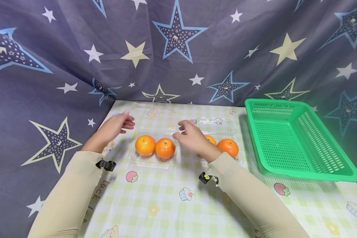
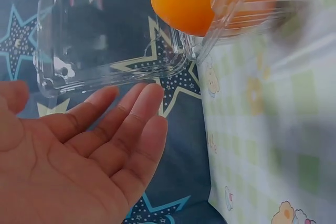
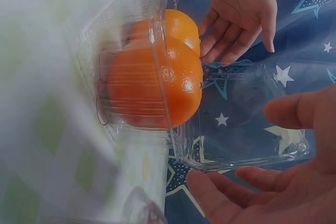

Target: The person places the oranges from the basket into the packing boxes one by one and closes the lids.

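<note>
Two oranges [image 1: 145, 145] sit side by side in the base of a clear plastic clamshell box [image 1: 150, 163], its lid standing raised behind them in both wrist views. My left hand [image 1: 114, 125] is at the left of this lid [image 2: 110, 66], fingers slightly bent and holding nothing. On the other side is my right hand [image 1: 193, 137], thumb and fingers apart around the lid's edge in the right wrist view; contact is hard to tell. Behind my right wrist, a second clear box [image 1: 215, 121] holds oranges [image 1: 227, 147], one partly hidden.
A green plastic basket [image 1: 303, 172] stands on the right of the table. The checked tablecloth [image 1: 166, 211] carries printed pictures. A dark star-patterned curtain [image 1: 178, 76] hangs behind the table and on the left.
</note>
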Motion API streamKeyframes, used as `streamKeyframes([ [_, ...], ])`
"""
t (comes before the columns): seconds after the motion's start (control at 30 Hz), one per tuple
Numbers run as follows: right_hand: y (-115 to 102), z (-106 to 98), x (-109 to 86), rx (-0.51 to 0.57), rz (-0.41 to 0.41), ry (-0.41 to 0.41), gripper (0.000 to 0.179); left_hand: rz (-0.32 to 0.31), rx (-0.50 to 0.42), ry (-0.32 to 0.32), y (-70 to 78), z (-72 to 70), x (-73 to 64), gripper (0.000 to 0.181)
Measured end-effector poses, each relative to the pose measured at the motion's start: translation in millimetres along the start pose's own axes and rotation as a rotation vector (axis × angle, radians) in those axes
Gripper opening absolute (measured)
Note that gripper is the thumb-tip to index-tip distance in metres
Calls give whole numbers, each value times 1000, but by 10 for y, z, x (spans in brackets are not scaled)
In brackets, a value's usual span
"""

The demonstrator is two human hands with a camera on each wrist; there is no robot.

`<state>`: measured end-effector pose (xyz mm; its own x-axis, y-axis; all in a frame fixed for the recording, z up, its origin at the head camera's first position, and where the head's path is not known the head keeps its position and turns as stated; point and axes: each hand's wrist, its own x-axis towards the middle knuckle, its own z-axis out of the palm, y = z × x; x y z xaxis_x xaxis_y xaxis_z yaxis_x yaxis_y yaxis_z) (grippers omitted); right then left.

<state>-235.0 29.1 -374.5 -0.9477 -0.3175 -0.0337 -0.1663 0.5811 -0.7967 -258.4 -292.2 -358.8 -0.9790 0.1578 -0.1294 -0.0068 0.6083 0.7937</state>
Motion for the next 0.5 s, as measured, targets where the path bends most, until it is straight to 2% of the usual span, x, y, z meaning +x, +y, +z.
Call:
streamKeyframes([
  [0.17,-6,-3,-46,-3,-33,5,59,-11,-39,23,-25,-23,-70,84],
  [0.5,25,13,-133,-37,-89,33,53,24,-56,44,-63,-31,-181,77],
])
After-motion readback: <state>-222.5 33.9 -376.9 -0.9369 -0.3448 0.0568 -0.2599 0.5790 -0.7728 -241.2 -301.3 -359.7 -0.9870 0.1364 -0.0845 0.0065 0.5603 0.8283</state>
